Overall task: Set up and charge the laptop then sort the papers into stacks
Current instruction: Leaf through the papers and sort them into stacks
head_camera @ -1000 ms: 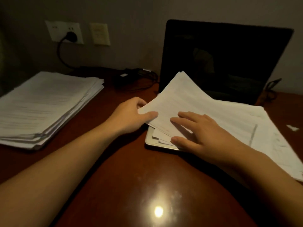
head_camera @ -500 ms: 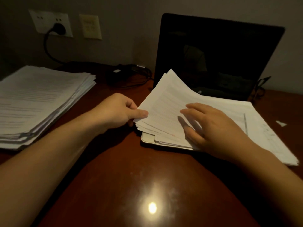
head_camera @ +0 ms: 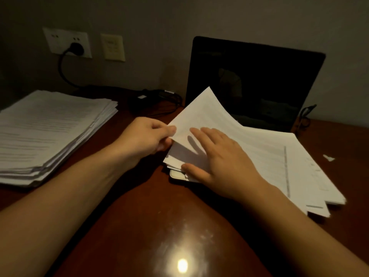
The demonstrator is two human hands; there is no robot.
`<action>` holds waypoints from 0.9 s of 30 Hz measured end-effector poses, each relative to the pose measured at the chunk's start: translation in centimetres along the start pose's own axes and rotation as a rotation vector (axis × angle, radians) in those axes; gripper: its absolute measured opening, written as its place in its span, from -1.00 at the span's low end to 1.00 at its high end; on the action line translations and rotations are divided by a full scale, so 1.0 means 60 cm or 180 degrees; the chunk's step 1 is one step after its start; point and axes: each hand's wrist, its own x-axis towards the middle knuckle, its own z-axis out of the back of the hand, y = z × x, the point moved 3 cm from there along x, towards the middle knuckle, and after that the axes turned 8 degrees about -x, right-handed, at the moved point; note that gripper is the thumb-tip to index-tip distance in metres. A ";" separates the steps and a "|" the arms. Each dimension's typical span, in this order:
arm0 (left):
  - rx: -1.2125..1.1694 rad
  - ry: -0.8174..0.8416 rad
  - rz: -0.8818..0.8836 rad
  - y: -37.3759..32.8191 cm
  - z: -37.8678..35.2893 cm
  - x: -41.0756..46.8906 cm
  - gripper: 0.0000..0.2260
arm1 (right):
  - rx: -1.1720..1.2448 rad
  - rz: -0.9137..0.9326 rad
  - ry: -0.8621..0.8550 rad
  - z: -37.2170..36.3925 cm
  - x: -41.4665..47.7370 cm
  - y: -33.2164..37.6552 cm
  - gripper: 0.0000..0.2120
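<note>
On the tabletop (head_camera: 139, 226), right of centre, an open laptop (head_camera: 257, 86) stands with its dark screen toward the back wall. Its base is covered by a loose pile (head_camera: 289, 166) of papers, and only the base's near-left corner shows. The pile's near and right edges are fanned unevenly.

The left hand (head_camera: 145, 140) pinches the left corner of the top sheet (head_camera: 205, 114) and holds it raised, its far corner curling before the screen. The right hand (head_camera: 221, 162) lies flat on the pile, fingers straight, thumb at the near edge.

A stack (head_camera: 50, 132) sits at the left edge, well apart; the left forearm crosses the band of wood between.

At the back, a plug (head_camera: 76, 49) sits in the socket (head_camera: 67, 43), and a cable (head_camera: 155, 98) lies along the back edge. A scrap (head_camera: 328, 157) lies near the right edge.

All print is too blurred to read.
</note>
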 end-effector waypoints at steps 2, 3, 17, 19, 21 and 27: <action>-0.0820 0.0194 0.0306 -0.001 -0.016 -0.007 -0.78 | 0.0001 -0.0101 -0.0130 0.001 -0.002 0.001 -0.31; -0.1031 0.0255 0.0350 -0.004 -0.021 -0.009 -0.79 | -0.0019 -0.0198 -0.0217 0.004 -0.003 -0.002 -0.36; 0.1350 0.0218 -0.0117 0.018 -0.015 -0.002 -0.82 | 0.0009 -0.0461 -0.0107 0.009 -0.018 -0.049 -0.69; 0.1196 0.0031 -0.0236 0.018 -0.010 -0.001 -0.85 | 0.0021 -0.0281 -0.0100 0.007 -0.017 -0.048 -0.68; 0.1365 -0.0029 -0.0411 0.015 -0.007 -0.001 -0.84 | 0.0057 -0.0150 -0.0073 0.007 -0.018 -0.046 -0.63; 0.1408 -0.0161 -0.0853 0.001 0.003 -0.004 -0.80 | 0.0010 0.0001 0.0060 0.010 -0.020 -0.042 -0.58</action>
